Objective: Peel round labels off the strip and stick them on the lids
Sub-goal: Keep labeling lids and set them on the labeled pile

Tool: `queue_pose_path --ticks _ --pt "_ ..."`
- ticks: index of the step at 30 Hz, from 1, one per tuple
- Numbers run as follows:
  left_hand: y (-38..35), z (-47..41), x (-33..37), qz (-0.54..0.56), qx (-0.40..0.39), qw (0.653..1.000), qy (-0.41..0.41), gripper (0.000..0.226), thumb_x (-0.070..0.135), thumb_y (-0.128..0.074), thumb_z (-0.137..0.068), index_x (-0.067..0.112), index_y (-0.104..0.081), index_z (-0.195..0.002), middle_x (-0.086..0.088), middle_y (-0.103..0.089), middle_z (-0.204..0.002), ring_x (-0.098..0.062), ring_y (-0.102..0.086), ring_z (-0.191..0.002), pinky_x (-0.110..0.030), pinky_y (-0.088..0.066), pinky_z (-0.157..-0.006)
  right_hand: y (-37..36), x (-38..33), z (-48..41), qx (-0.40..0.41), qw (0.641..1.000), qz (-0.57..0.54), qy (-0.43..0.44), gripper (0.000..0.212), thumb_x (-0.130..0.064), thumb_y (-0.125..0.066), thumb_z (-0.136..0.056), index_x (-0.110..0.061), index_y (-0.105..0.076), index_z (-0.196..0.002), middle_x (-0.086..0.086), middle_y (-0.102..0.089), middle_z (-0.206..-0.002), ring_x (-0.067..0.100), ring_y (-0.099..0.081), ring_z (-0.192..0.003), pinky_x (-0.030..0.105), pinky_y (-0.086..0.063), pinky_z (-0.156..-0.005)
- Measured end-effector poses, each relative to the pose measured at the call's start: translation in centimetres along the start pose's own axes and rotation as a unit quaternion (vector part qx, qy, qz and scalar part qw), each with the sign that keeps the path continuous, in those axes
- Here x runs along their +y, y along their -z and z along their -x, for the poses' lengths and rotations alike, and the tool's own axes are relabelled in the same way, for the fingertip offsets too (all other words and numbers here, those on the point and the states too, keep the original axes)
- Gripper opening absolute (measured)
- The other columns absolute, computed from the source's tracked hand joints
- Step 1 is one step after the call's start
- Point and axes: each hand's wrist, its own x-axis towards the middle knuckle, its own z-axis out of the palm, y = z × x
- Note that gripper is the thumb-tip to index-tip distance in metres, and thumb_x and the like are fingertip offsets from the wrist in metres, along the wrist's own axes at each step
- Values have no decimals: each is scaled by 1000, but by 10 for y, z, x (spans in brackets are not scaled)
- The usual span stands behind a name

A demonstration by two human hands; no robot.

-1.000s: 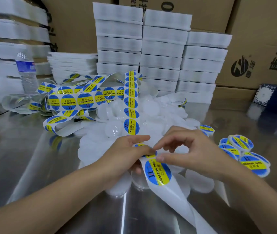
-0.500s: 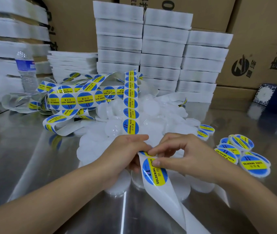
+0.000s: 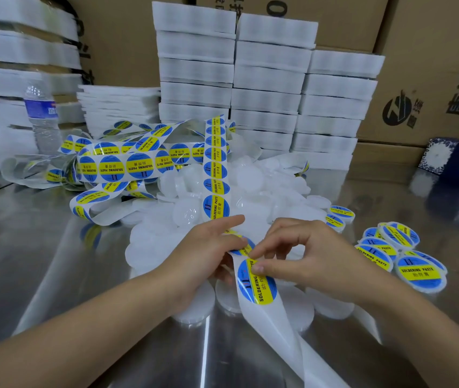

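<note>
Peeling step: the right hand (image 3: 306,259) pinches the far edge of one round label (image 3: 256,284) between thumb and forefinger, probably starting the lift.
Left hand: the left hand (image 3: 208,253) grips the strip (image 3: 215,169) just beyond that label, at the near edge of the pile of bare lids (image 3: 250,177).
Strip axis: it runs from behind the pile, over it, towards the person, then trails off as bare backing.
Key relation: the label lies under the right fingertips, so the pull likely follows the strip's length.
Finished: labelled lids (image 3: 396,253) sit right of the pile on the bench (image 3: 40,261).
</note>
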Motion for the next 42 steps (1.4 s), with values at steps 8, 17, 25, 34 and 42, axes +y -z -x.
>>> queue_pose_path --ticks 8,17,25,34,42 --pt "2 2 4 27 -10 999 36 18 18 -58 -88 9 -72 -94 -6 -70 -69 -12 -63 -52 -20 -44 -40 -4 3 -1 29 998 43 16 17 -16 -80 -71 -30 -73 -78 -3 -59 -80 14 -55 -72 28 -47 -70" --pt "3 1 6 33 1 998 45 26 8 -57 -86 16 -68 -108 -3 -73 -75 -11 -64 -53 -19 -44 -40 -2 4 0 57 992 95 53 16 -21 -80 -70 -29 -75 -83 -7 -58 -75 11 -53 -70 21 -43 -65" --pt "2 2 7 48 -8 997 58 25 8 -55 -87 15 -68 -106 -2 -74 -77 -10 -66 -57 -18 -46 -42 -2 5 -1 71 987 120 83 10 -21 -81 -70 -21 -78 -79 -10 -56 -69 12 -54 -69 24 -44 -62" --pt "1 2 6 42 -10 997 56 26 8 -55 -87 17 -67 -108 -1 -72 -72 -9 -65 -54 -18 -45 -42 -1 3 0 69 985 127 94 7 -16 -81 -70 -20 -76 -73 -10 -55 -69 11 -53 -68 19 -42 -61" --pt "3 0 3 26 -10 999 46 34 -2 -51 -84 17 -68 -106 -4 -76 -92 -17 -72 -74 -23 -56 -59 17 -5 4 -24 999 6 47 11 -28 -84 -66 -25 -74 -66 0 -54 -64 12 -49 -62 21 -44 -64"
